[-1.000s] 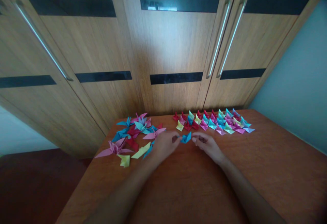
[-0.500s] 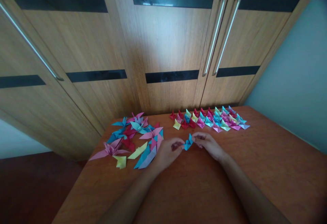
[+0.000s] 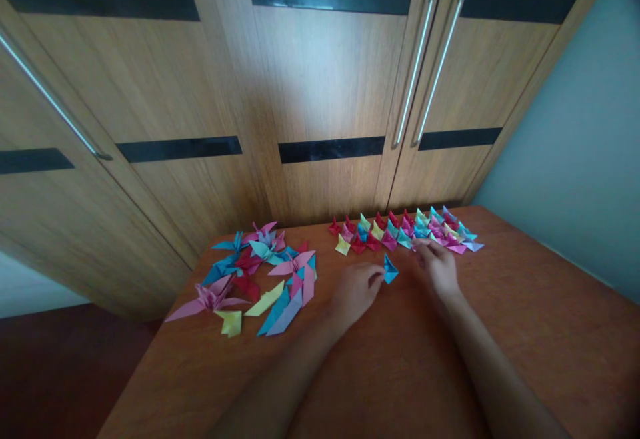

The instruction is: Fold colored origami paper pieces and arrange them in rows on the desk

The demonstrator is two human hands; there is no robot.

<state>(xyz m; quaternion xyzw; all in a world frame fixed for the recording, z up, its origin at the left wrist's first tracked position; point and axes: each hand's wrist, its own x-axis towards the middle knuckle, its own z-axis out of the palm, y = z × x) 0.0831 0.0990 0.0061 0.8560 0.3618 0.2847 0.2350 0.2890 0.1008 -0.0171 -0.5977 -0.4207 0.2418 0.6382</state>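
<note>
A small blue origami boat (image 3: 391, 270) sits in front of the person, near the middle of the desk (image 3: 390, 372); from here I can't tell whether it touches the wood. The left hand (image 3: 356, 290) pinches its left side between thumb and fingers, knuckles up. The right hand (image 3: 439, 267) reaches farther forward, palm down and fingers curled, by the near edge of the rows of little paper boats (image 3: 389, 241); I can't make out whether it grips anything. Over to the left lie larger paper cranes (image 3: 249, 264), heaped loosely. Behind stands a wooden wardrobe (image 3: 330, 79).
</note>
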